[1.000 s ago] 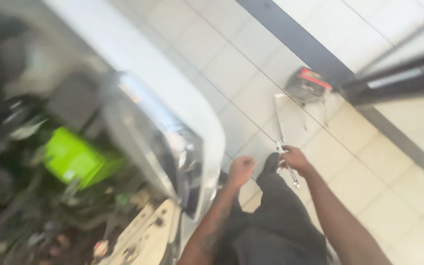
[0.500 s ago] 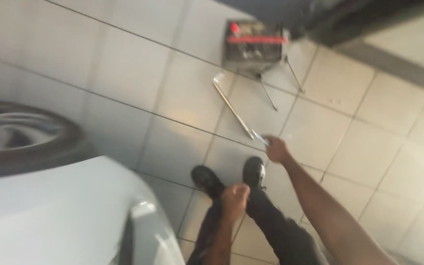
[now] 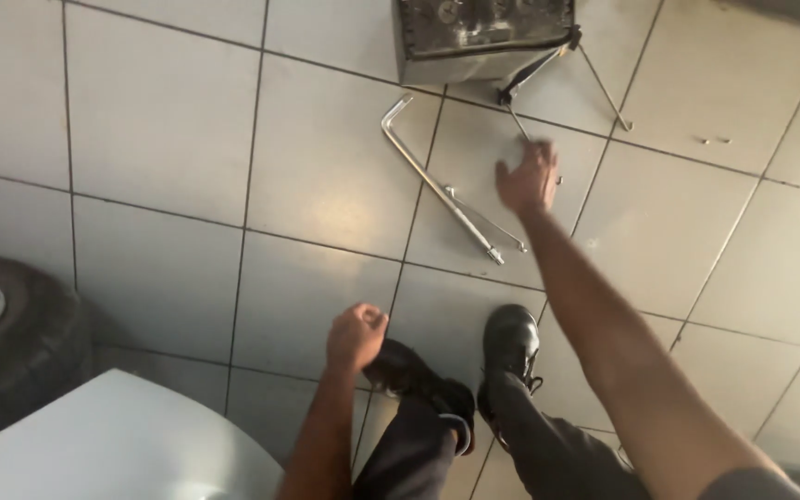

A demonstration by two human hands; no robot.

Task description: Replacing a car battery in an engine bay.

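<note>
My right hand [image 3: 530,179] is stretched out over the tiled floor, fingers apart and holding nothing. It hovers just right of a long L-shaped metal wrench [image 3: 435,181] lying on the tiles, with a smaller bent rod [image 3: 485,217] beside it. My left hand [image 3: 356,335] is curled into a loose fist above my black shoes [image 3: 509,344], with nothing visible in it. A grey box-shaped car battery [image 3: 483,37] stands on the floor ahead, with thin metal rods [image 3: 606,90] lying by it.
A car tyre [image 3: 13,343] sits at the left edge. The white car body [image 3: 113,440] fills the lower left corner. Grey floor tiles [image 3: 159,120] spread all around my feet.
My view has swung from the engine bay down to the floor. My right hand held a long tool a second ago; now that hand is open and the tool lies on the tiles.
</note>
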